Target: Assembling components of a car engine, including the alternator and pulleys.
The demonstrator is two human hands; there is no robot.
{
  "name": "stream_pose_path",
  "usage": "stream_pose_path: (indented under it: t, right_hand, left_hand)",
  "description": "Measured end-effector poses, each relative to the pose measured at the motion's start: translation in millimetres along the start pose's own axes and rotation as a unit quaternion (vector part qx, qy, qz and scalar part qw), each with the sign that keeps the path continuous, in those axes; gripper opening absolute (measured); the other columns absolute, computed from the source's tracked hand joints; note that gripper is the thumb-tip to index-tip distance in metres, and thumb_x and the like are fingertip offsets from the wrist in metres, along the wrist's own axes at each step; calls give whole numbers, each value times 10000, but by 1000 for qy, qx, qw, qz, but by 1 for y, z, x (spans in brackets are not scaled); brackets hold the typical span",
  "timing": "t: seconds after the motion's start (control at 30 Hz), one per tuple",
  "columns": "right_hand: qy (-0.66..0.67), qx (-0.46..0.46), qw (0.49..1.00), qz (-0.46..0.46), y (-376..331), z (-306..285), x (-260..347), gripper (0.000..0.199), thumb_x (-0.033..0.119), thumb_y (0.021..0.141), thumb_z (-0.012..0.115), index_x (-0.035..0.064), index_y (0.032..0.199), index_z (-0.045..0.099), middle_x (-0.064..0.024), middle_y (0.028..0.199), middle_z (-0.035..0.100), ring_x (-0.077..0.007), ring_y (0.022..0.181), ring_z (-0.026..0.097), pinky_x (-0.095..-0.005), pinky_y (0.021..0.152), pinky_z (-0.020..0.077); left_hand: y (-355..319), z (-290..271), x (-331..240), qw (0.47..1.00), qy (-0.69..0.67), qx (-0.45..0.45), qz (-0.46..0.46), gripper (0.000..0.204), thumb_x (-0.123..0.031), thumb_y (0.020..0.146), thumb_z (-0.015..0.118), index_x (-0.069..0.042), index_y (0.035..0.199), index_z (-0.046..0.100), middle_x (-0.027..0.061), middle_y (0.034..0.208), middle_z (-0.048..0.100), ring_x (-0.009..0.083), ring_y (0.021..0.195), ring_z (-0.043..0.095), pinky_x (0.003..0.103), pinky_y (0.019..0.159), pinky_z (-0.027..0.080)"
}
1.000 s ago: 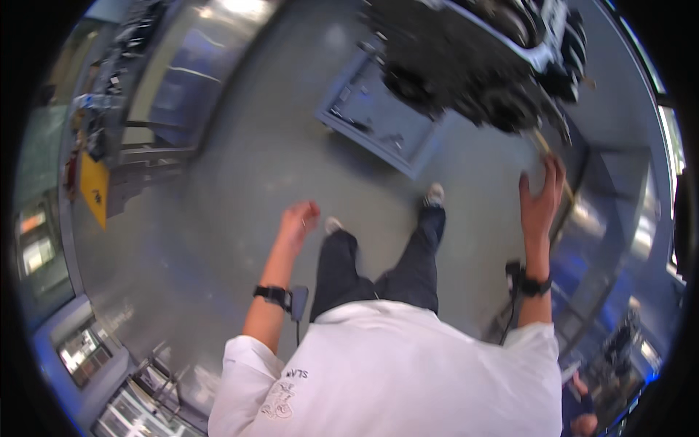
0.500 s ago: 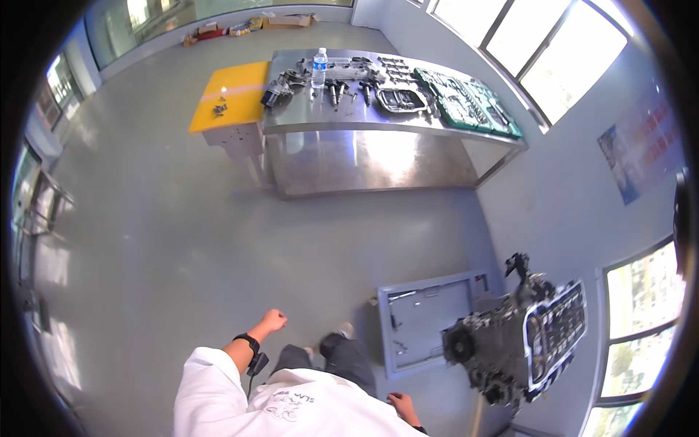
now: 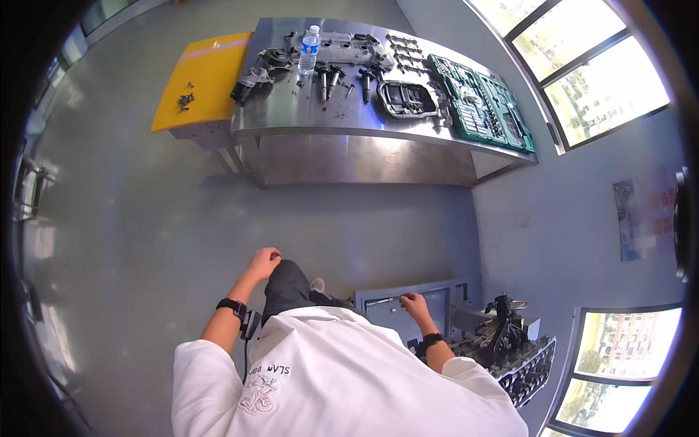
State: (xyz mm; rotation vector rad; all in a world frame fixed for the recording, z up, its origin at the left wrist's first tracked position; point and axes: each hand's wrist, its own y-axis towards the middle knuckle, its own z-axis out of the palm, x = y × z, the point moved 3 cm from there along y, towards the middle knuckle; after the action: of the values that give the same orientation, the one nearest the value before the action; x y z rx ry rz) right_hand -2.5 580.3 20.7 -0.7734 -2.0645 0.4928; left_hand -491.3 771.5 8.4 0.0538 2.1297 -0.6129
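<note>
My left hand [image 3: 266, 261] hangs in front of my left thigh with its fingers curled in and nothing visible in them. Loosely closed, my right hand [image 3: 414, 304] is in front of a grey metal frame [image 3: 378, 297] near the floor. Right of that arm stands an engine [image 3: 528, 357], partly hidden by my sleeve. Ahead, a steel workbench [image 3: 277, 120] holds a water bottle [image 3: 309, 51], a valve cover [image 3: 346, 49], ignition coils [image 3: 324, 84], a dark-rimmed metal pan [image 3: 408, 100] and an open green tool case [image 3: 477, 102]. Neither hand touches these.
Left of the bench is a yellow-topped table [image 3: 207, 73] with several small bolts [image 3: 186, 101] on it. A wall with windows [image 3: 590, 65] runs along the right. Grey floor [image 3: 145, 240] lies between me and the bench.
The bench has come nearer in view. My right hand has risen forward from beside my body, and my left hand has come up slightly. The engine now appears lower and partly behind me.
</note>
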Motion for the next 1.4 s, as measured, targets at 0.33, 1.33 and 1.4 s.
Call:
stream_pose_path:
  t: [0.33,1.33,1.4]
  right_hand:
    - [-100,1,967,-233,260,5,375,246,124,796,658,-22,993,668,-155,777,665,-284,707,644,-371,697,513]
    - [-171,30,836,-521,549,14,661,471,173,792,670,154,1255,588,-127,1231,517,-322,1123,504,-428,960,405]
    - [-220,13,796,-564,551,17,672,483,185,800,663,180,1277,587,-134,1307,492,-335,1189,471,-430,989,394]
  left_hand:
    - [214,-70,-22,997,-40,36,-50,222,-166,858,636,-24,1022,687,144,901,714,265,853,690,370,787,533]
    - [456,-131,-245,999,-11,-31,-25,308,-76,900,578,-45,1204,609,103,882,657,214,772,628,325,714,499]
    - [491,-127,-268,997,37,-57,-19,408,-74,883,587,-72,1290,557,124,827,621,272,731,602,366,688,484]
